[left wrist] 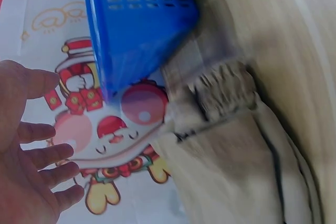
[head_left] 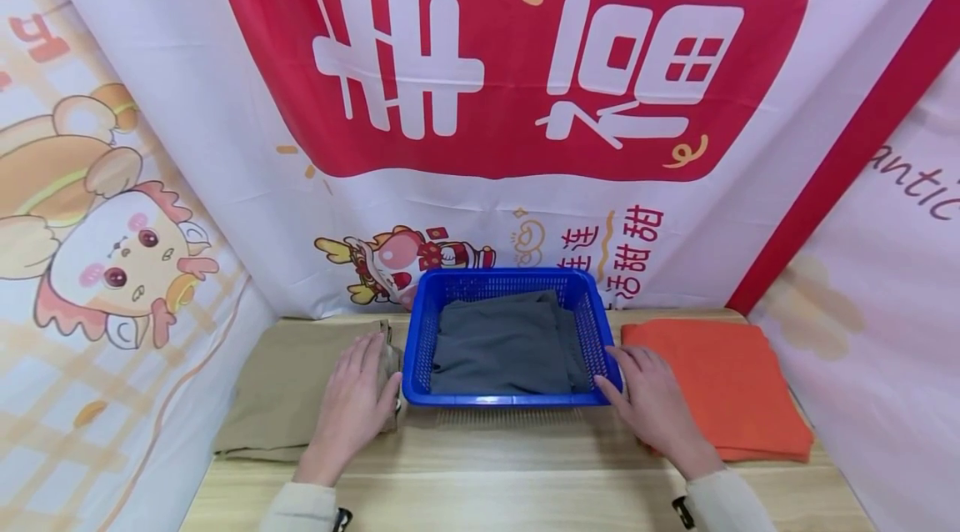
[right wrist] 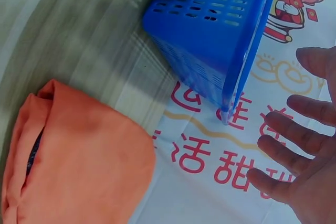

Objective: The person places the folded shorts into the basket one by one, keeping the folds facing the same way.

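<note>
We saw one blue basket on one table, between the left hand and right hand (fingers spread wide on both), near their fingertips; we counted one grey cloth inside, one khaki cloth leftward, one orange cloth rightward.

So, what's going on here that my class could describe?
A person's left grip and right grip are at either side of a blue basket, fingers extended, neither curled round it. Dark grey folded cloth lies inside. On the table, a folded khaki garment lies left of the basket and folded orange cloth lies right.
</note>
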{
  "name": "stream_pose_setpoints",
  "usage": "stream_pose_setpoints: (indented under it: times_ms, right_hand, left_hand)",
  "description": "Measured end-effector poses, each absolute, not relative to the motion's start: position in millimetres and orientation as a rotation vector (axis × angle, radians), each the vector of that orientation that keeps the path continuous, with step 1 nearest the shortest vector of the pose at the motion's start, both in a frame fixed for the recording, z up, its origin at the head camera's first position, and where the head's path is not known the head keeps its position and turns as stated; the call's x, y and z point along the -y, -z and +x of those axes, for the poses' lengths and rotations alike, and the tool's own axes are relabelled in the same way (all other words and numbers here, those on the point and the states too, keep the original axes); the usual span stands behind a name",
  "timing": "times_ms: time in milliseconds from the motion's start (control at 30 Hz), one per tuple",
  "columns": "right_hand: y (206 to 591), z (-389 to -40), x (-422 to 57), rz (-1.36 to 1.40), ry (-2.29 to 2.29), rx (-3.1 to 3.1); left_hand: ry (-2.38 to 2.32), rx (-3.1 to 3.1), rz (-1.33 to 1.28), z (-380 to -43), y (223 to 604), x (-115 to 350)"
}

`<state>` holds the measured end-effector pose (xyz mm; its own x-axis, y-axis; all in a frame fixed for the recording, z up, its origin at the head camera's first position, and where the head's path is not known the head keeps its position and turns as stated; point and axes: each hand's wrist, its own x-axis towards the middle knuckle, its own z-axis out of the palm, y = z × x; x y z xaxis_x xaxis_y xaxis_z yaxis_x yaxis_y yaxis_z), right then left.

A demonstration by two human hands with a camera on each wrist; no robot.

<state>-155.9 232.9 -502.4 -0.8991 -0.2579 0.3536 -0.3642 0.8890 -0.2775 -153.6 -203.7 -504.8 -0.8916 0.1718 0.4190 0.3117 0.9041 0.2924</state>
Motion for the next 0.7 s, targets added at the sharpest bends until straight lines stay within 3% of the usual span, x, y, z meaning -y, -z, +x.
stream_pose_setpoints:
  times_ms: [700]
  right_hand:
    - [530, -165, -231, 0.145, -0.661, 2.898]
  left_hand:
    - [0.658, 2.821, -0.099, -132, 535, 252]
